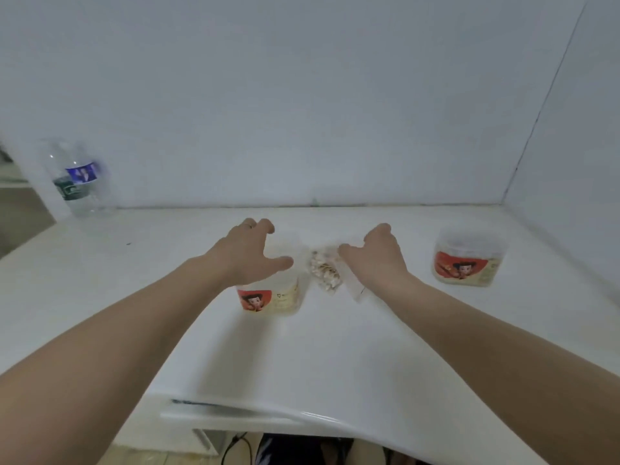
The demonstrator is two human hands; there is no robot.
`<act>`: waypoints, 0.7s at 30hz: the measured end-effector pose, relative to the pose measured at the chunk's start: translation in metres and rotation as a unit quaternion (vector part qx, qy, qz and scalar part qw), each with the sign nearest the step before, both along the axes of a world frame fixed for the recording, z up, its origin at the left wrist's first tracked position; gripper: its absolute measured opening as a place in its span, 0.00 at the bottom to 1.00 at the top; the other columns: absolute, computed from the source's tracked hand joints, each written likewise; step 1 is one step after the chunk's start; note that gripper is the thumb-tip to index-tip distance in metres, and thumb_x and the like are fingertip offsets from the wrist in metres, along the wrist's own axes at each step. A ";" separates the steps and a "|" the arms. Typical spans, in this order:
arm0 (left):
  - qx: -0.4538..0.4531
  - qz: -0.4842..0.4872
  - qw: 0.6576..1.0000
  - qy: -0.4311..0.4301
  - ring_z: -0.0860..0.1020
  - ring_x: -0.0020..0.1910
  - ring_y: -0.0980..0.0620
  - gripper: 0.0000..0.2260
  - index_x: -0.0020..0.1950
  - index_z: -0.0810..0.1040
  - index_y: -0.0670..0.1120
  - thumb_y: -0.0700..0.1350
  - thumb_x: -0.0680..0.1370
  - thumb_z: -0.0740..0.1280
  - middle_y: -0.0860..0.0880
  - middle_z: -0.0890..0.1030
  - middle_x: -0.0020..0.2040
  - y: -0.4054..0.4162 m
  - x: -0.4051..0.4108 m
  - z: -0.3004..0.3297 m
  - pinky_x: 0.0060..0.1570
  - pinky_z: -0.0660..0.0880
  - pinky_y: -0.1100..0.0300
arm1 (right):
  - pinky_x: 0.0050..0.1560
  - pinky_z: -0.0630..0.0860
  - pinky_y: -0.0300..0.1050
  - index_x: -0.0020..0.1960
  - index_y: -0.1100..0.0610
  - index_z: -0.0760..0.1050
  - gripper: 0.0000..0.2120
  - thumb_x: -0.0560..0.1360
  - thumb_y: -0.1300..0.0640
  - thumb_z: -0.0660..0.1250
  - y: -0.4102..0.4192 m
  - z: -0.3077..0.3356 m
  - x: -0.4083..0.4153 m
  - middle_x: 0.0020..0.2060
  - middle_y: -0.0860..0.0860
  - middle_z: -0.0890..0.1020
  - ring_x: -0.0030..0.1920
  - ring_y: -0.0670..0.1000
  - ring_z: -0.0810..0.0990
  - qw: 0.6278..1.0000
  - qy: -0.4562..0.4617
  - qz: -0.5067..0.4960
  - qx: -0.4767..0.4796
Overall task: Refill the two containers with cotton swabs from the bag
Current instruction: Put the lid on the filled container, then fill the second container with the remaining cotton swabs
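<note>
At mid-bench (335, 347), the bag (327, 273) of cotton swabs is pinched by the right hand (379, 255) beside the near container (271, 297), over which the left hand's (250, 251) grip is spread, holding nothing. Transfer seems under way; tipping swabs inside is probably needed next. The second container (468, 260) stands well right.

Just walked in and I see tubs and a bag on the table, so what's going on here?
A person is working at a white table with bare hands. The left hand hovers over the near tub, fingers spread, not clearly gripping it. The right hand holds the clear bag of cotton swabs just beside that tub. A second tub stands apart at the right, untouched. A water bottle stands at the far left.
</note>
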State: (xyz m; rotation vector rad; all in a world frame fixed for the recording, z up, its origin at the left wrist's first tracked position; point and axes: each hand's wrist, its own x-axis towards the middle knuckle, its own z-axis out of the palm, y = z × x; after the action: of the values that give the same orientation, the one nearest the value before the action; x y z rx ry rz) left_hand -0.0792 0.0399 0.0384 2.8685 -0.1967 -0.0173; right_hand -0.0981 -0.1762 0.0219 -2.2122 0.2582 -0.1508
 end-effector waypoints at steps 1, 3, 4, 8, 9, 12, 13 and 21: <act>0.009 0.001 1.000 0.019 0.66 0.70 0.45 0.38 0.77 0.61 0.51 0.66 0.74 0.69 0.46 0.64 0.73 0.006 -0.003 -0.006 0.67 0.69 0.47 | 0.39 0.68 0.44 0.64 0.63 0.61 0.26 0.76 0.51 0.69 -0.001 -0.002 0.001 0.59 0.57 0.73 0.49 0.55 0.73 1.000 0.030 -0.003 0.007; 0.004 -0.001 0.998 0.059 0.60 0.74 0.45 0.42 0.78 0.58 0.52 0.68 0.71 0.70 0.47 0.61 0.74 0.011 -0.009 -0.017 0.68 0.67 0.47 | 0.32 0.65 0.43 0.66 0.63 0.60 0.29 0.75 0.52 0.71 -0.005 -0.008 0.005 0.51 0.53 0.73 0.43 0.51 0.73 0.998 0.067 -0.005 0.021; 0.000 -0.006 0.997 0.074 0.58 0.74 0.46 0.43 0.78 0.56 0.52 0.68 0.71 0.71 0.48 0.59 0.74 0.012 -0.010 -0.021 0.69 0.67 0.47 | 0.31 0.64 0.42 0.66 0.63 0.61 0.29 0.75 0.52 0.72 -0.007 -0.011 0.006 0.45 0.51 0.72 0.39 0.49 0.72 0.997 0.075 -0.007 0.031; 0.018 -0.022 0.998 0.062 0.58 0.72 0.46 0.41 0.77 0.58 0.50 0.64 0.72 0.72 0.48 0.61 0.72 0.009 -0.011 -0.035 0.66 0.69 0.50 | 0.31 0.66 0.41 0.50 0.60 0.69 0.16 0.69 0.58 0.73 -0.011 -0.022 0.014 0.40 0.56 0.77 0.33 0.51 0.74 0.993 0.061 -0.032 0.099; 0.018 -0.021 0.998 0.057 0.58 0.71 0.46 0.40 0.77 0.59 0.49 0.64 0.72 0.72 0.47 0.61 0.71 0.007 -0.010 -0.037 0.65 0.69 0.51 | 0.33 0.68 0.41 0.45 0.59 0.70 0.12 0.69 0.60 0.72 -0.011 -0.024 0.016 0.37 0.57 0.78 0.32 0.53 0.74 0.991 0.050 -0.030 0.120; 0.025 -0.022 0.998 0.051 0.59 0.69 0.45 0.39 0.75 0.60 0.48 0.64 0.73 0.71 0.47 0.63 0.67 0.001 -0.007 -0.040 0.62 0.69 0.52 | 0.40 0.75 0.47 0.39 0.57 0.70 0.07 0.70 0.65 0.67 -0.012 -0.025 0.020 0.34 0.56 0.78 0.33 0.54 0.80 0.979 0.032 -0.018 0.198; 0.025 -0.021 0.998 0.048 0.59 0.68 0.45 0.39 0.75 0.60 0.48 0.64 0.73 0.71 0.47 0.64 0.67 -0.002 -0.004 -0.041 0.61 0.69 0.52 | 0.41 0.77 0.47 0.39 0.57 0.70 0.07 0.72 0.65 0.66 -0.013 -0.023 0.022 0.37 0.55 0.79 0.33 0.52 0.82 0.975 0.022 -0.012 0.219; 0.013 -0.034 0.999 0.027 0.60 0.68 0.44 0.38 0.74 0.61 0.47 0.64 0.73 0.71 0.46 0.64 0.66 -0.037 0.010 -0.044 0.61 0.70 0.52 | 0.37 0.78 0.42 0.43 0.58 0.79 0.06 0.76 0.64 0.65 -0.028 0.035 0.030 0.40 0.53 0.81 0.32 0.49 0.81 0.970 -0.082 0.002 0.229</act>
State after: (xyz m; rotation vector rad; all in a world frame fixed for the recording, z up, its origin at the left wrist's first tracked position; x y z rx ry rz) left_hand -0.0693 0.0026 -0.0060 2.8817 -0.2863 -0.1100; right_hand -0.0678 -0.2042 0.0568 -1.7309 0.1754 -0.2441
